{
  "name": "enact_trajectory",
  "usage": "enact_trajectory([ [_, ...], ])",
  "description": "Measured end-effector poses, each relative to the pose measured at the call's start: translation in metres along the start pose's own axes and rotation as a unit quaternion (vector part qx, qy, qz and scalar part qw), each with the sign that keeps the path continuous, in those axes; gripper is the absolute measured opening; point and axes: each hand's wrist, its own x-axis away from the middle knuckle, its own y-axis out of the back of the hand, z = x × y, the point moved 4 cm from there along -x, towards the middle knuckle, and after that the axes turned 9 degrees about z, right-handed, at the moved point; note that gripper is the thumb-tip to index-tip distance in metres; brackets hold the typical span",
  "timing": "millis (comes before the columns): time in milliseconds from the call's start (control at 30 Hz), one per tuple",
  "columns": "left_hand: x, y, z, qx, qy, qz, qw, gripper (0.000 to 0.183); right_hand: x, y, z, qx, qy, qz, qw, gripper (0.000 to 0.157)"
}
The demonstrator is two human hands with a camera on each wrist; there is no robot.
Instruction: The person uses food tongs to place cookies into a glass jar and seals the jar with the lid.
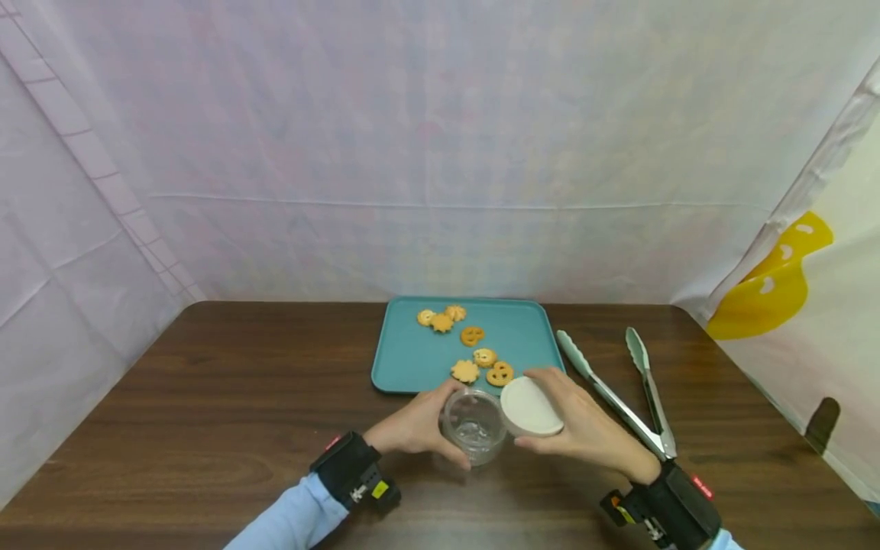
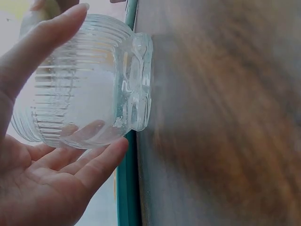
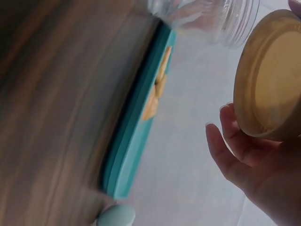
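My left hand (image 1: 422,422) grips a clear glass jar (image 1: 474,426) round its side, the thumb across one wall and the fingers along the other. Ribbed glass and a thick scalloped base show in the left wrist view, the base right at the tabletop. The jar is uncovered, with nothing seen inside. In my right hand (image 1: 577,428) is a round white lid (image 1: 531,406), pinched by its edge and tilted beside the jar's mouth. The right wrist view shows the lid's hollow underside (image 3: 277,77), which looks tan in shade.
Behind the hands lies a teal tray (image 1: 406,359) bearing several cookies (image 1: 465,372) and pretzel-shaped biscuits (image 1: 472,335). Metal tongs (image 1: 622,405) with pale green tips lie spread to the right of it. The brown wooden table (image 1: 206,412) meets a pale cloth backdrop (image 1: 426,153).
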Motion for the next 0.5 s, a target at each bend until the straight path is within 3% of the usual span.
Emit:
enact_trajectory([
  [500, 0.0, -0.001, 0.001, 0.015, -0.002, 0.006, 0.9999, 0.079, 0.018, -0.007, -0.018, 0.065, -0.056, 0.061, 0.994, 0.079],
])
